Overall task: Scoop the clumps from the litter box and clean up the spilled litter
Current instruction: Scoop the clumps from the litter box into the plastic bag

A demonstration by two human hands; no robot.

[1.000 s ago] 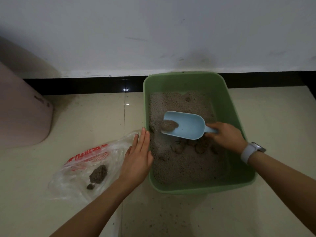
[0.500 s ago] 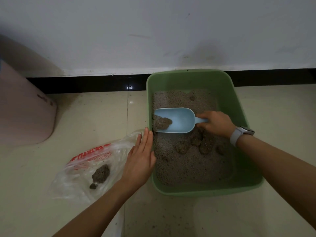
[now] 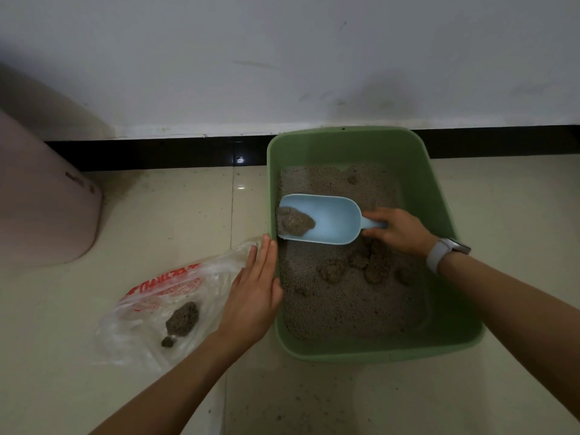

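Floor tiles [image 3: 163, 221] are carrying everything, running up to a black skirting [image 3: 157, 152] under a pale wall [image 3: 282, 58]. At the far left a pinkish bin [image 3: 44, 202] is standing on the floor. To the right of centre the green litter box [image 3: 439, 196] is sitting against the skirting, holding grey litter [image 3: 345, 312] with several darker clumps [image 3: 373, 273] lying in its middle. Just left of the box a clear plastic bag [image 3: 175, 296] with red print is lying flat on the tiles, with a dark clump [image 3: 182, 318] and a smaller bit [image 3: 167, 341] resting on it.

Of the hands, the left hand [image 3: 254, 296] is lying open, fingers straight and together, pressing along the outside of the box's left wall, with its little-finger side over the bag's edge. The right hand [image 3: 398, 230], a pale watch [image 3: 442, 254] on its wrist, is curling its fingers around the handle of the light blue scoop [image 3: 326, 219]. The scoop is lying roughly level over the litter inside the box, its mouth pointing left and reaching the left wall, and a brown clump of litter [image 3: 295, 221] is sitting near its front lip. Specks of spilled litter [image 3: 298, 412] are dotting the tiles in front of the box.
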